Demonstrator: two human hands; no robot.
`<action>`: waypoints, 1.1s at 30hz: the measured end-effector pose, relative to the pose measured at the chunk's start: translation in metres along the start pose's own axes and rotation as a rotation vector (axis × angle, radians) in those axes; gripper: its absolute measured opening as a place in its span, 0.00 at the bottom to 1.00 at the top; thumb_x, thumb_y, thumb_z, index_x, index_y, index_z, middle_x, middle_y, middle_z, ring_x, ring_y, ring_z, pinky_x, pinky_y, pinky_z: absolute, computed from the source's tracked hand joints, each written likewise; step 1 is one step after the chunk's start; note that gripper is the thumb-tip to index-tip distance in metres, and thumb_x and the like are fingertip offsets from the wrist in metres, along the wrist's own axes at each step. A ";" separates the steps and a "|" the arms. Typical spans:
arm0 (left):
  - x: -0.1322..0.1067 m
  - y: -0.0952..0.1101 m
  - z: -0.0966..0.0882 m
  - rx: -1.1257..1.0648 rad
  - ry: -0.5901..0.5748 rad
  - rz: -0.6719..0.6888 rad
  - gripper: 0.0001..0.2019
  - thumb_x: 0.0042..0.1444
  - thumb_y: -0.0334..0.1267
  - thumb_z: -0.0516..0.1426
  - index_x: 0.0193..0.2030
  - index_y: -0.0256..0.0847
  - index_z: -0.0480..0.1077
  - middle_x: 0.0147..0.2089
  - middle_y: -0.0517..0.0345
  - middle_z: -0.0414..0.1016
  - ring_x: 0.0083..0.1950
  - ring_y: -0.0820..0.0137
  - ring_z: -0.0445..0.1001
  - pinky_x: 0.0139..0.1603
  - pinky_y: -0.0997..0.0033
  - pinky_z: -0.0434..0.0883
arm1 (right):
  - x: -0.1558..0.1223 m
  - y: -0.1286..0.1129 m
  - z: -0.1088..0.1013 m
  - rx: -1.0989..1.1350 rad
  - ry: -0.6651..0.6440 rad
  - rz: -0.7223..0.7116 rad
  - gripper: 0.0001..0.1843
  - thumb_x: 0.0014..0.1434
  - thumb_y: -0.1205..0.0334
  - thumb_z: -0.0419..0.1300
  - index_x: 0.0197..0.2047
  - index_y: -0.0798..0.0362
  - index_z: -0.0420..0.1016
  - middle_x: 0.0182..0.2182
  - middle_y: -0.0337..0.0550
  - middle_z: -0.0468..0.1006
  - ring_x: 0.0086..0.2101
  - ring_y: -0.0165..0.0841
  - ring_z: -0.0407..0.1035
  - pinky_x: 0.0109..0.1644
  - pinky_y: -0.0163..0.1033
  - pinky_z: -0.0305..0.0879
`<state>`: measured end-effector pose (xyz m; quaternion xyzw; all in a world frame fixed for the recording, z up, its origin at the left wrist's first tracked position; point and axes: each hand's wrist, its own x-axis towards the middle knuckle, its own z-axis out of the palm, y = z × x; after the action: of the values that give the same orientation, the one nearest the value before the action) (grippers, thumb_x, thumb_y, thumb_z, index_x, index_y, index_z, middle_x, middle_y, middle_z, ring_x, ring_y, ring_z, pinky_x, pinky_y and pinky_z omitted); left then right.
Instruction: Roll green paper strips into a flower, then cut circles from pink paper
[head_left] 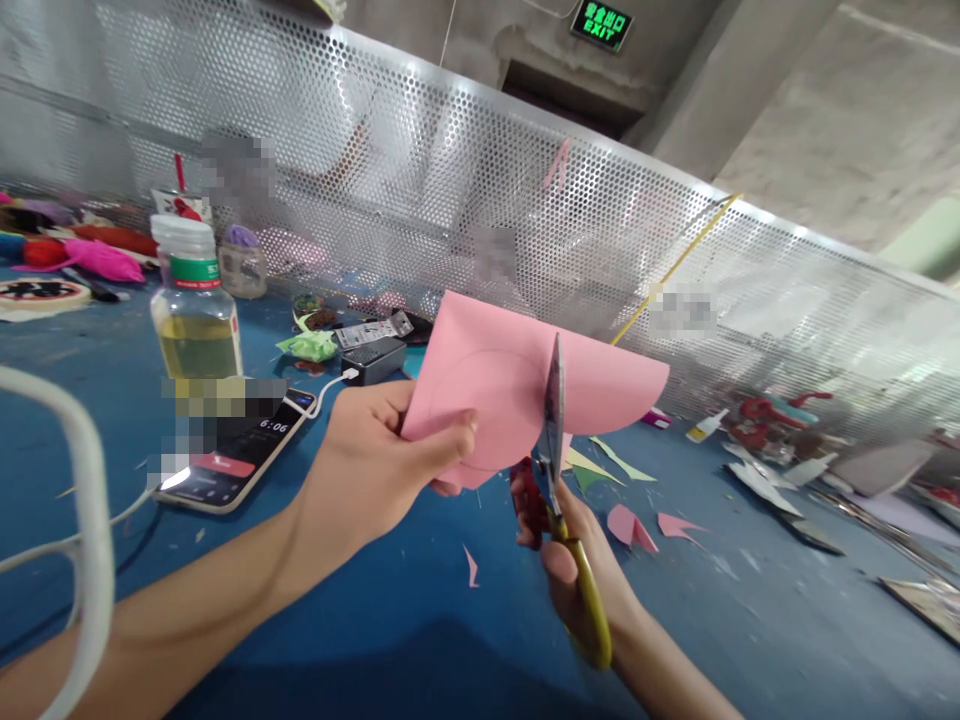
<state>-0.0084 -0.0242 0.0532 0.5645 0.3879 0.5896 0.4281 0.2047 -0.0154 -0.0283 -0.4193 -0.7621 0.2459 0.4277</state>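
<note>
A sheet of pink paper [491,385] with a faint round pencil line is pinched in my left hand [409,445], thumb on the front face and fingers behind. The right part of the sheet curls over and has a rounded edge. My right hand [566,565] is wrapped round the yellow-handled scissors [555,430]. Their blades point upward and lie across the paper to the right of the drawn curve. Part of the lower blade is hidden by the sheet.
Pink scraps [632,527] lie right of my hands. At left are a bottle of yellowish liquid [199,340], a lit phone [244,450] on a cable and a black box [373,360]. A perforated metal screen [420,200] closes off the back. Tools and a glue bottle [707,426] sit at right.
</note>
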 end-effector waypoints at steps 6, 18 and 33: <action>0.000 0.006 0.003 -0.038 0.001 -0.054 0.12 0.43 0.37 0.63 0.15 0.38 0.67 0.14 0.62 0.67 0.16 0.75 0.66 0.16 0.77 0.66 | 0.002 -0.009 -0.001 -0.147 0.007 -0.004 0.46 0.43 0.20 0.34 0.38 0.52 0.64 0.23 0.37 0.65 0.21 0.31 0.57 0.24 0.37 0.56; 0.002 0.000 -0.001 0.012 0.011 -0.008 0.12 0.47 0.42 0.63 0.20 0.38 0.71 0.17 0.61 0.70 0.18 0.75 0.68 0.18 0.77 0.67 | 0.000 -0.011 -0.002 -0.192 -0.001 0.077 0.47 0.41 0.19 0.30 0.36 0.52 0.64 0.24 0.42 0.69 0.21 0.32 0.61 0.23 0.38 0.58; 0.002 0.011 -0.004 0.156 0.150 0.052 0.11 0.47 0.39 0.62 0.20 0.35 0.69 0.19 0.66 0.60 0.22 0.80 0.57 0.19 0.82 0.57 | 0.001 -0.016 0.001 -0.121 -0.034 0.114 0.41 0.43 0.19 0.35 0.31 0.50 0.61 0.19 0.35 0.63 0.18 0.29 0.56 0.21 0.36 0.55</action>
<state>-0.0128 -0.0256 0.0639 0.5602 0.4487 0.6093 0.3371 0.1969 -0.0231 -0.0169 -0.4830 -0.7576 0.2305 0.3737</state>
